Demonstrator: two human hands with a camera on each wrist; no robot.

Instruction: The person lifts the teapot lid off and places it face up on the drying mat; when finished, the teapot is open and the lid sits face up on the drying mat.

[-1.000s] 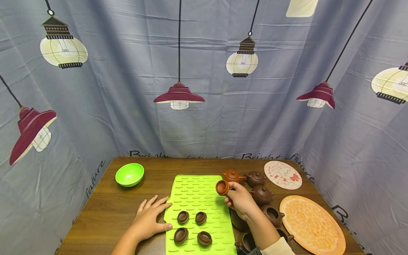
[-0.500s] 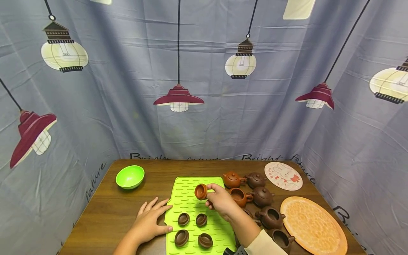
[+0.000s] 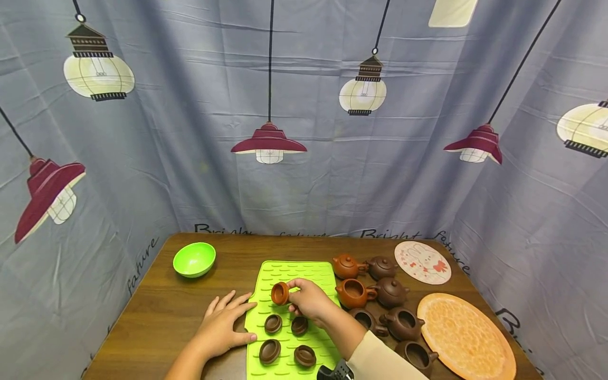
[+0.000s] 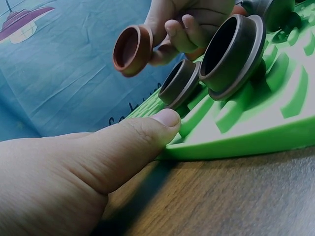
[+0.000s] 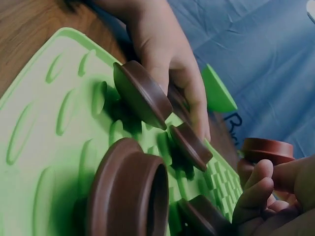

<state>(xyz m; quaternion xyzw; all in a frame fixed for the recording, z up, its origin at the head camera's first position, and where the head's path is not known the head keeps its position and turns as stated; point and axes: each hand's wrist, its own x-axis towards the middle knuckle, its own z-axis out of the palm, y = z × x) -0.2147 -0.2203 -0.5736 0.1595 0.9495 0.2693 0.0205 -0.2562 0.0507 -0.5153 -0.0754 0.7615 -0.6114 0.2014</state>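
Observation:
My right hand (image 3: 309, 301) pinches a small orange-brown teapot lid (image 3: 279, 293) between thumb and fingers, its hollow underside facing left. It is over the green ridged mat (image 3: 304, 272), behind several dark brown teapot lids (image 3: 269, 351) that lie with their hollow sides showing. In the left wrist view the held lid (image 4: 133, 50) hangs beyond two dark lids (image 4: 231, 56). My left hand (image 3: 219, 327) lies with fingers spread at the mat's left edge, the thumb on that edge. In the right wrist view the orange-brown lid (image 5: 268, 150) sits at my right fingertips.
Right of the mat stand several teapots: an orange one with its lid on (image 3: 347, 266), an orange one without a lid (image 3: 353, 293) and dark brown ones (image 3: 391, 292). Farther right lie an oval orange mat (image 3: 467, 335) and a rabbit-print mat (image 3: 423, 262). A green bowl (image 3: 194, 260) stands back left.
My right hand has carried the orange-brown lid leftward from beside the teapots to over the mat, uncovering the open orange teapot. My left hand has stayed in place.

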